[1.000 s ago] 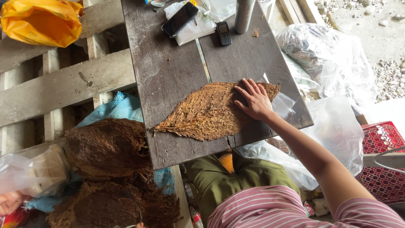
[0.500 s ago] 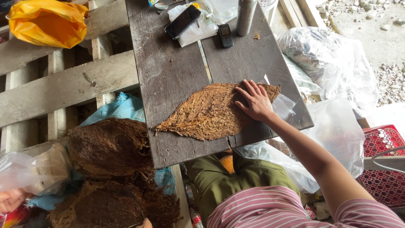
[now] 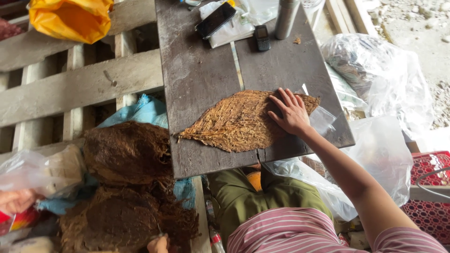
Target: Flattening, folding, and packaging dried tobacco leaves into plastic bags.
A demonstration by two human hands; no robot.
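Down at the near left, your left hand (image 3: 158, 243) is barely in frame at the pile of dark brown leaves (image 3: 126, 187) (can't tell its grip). On the dark wooden board (image 3: 197, 70), the flattened golden-brown leaf (image 3: 239, 122) lies spread out, crinkly and veined. Your right hand (image 3: 291, 112) rests flat on its right end, fingers splayed, gripping nothing.

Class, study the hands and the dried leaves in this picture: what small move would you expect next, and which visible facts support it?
Probably the left hand lifts one more leaf off the dark heap of dried leaves. It sits at the heap's near edge, while the right hand lies flat, fingers spread, on the leaf stack spread on the dark board, pinning it down.
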